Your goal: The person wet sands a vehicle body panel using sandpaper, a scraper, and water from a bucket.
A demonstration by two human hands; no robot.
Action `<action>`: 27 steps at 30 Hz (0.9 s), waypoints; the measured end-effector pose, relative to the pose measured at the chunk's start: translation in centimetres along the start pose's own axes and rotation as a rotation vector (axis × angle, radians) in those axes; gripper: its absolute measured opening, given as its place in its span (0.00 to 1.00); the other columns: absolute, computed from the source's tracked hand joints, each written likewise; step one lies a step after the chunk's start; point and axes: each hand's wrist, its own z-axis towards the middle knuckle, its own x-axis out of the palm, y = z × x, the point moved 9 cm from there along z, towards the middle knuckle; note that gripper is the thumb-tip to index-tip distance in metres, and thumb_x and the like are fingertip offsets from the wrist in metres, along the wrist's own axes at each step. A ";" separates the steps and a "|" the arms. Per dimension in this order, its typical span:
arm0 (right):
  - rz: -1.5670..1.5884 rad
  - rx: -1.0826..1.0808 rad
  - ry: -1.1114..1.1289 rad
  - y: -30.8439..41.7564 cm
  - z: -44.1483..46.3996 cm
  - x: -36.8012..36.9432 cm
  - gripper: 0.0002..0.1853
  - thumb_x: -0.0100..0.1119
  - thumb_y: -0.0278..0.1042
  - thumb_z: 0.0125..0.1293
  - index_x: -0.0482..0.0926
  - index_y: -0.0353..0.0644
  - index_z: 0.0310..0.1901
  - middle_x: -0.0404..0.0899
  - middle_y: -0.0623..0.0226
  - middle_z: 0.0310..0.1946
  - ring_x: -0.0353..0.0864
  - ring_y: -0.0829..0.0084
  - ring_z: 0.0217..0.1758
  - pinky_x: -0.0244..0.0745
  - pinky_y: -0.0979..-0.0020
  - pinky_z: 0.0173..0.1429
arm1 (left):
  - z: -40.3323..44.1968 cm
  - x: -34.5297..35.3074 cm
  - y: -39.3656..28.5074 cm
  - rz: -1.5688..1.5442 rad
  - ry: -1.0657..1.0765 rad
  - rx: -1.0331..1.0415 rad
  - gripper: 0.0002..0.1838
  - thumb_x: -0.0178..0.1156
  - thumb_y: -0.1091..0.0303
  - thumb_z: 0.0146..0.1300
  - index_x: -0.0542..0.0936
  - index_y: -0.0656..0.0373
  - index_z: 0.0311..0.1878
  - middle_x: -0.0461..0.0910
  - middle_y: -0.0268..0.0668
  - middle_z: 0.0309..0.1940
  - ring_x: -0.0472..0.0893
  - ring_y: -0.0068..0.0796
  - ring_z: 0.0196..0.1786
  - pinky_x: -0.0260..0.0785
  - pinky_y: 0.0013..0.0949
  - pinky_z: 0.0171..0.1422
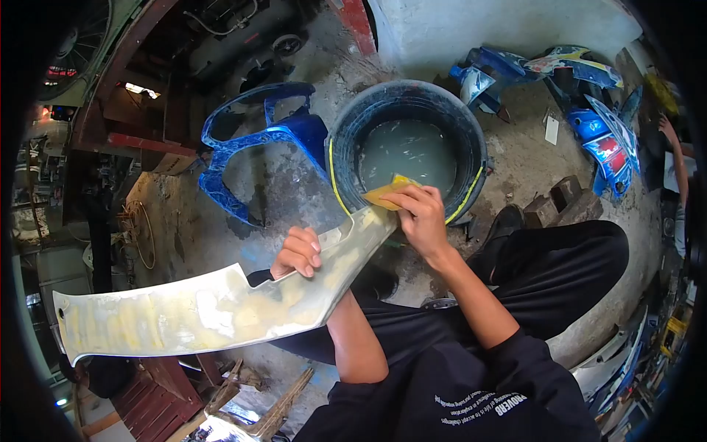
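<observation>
Panel [199, 313] is extending left from bucket [405, 96]'s near side; probably light, stiff, slick if wet. Left hand [297, 253] fingers are curling over its notched edge, decent hold; right hand [421, 210] fingers are pinching yellow sheet [383, 194] at bucket end.

Shirt [398, 416], bottom centre of frame: black, sleeves [532, 365] short, ending near the elbows. White print [479, 409] below and right of centre: "PROVERB" in bold capitals, smaller lines alongside, partly too small to read. Trousers [571, 258], right of centre: black, loose, with folds. Shoe [505, 227], right of centre: black. Left hand [297, 252], right hand [421, 214] and forearms [482, 302]: bare.
</observation>
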 end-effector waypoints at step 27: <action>0.202 -0.021 0.182 0.9 -1.7 0.9 0.13 0.59 0.21 0.55 0.86 0.47 0.40 0.84 0.69 0.35 0.82 0.66 0.42 0.64 0.63 0.56 | 0.5 -0.3 -2.3 0.080 -0.095 0.025 0.20 0.59 0.55 0.62 0.68 0.55 0.20 0.68 0.33 0.18 0.65 0.26 0.29 0.56 0.29 0.37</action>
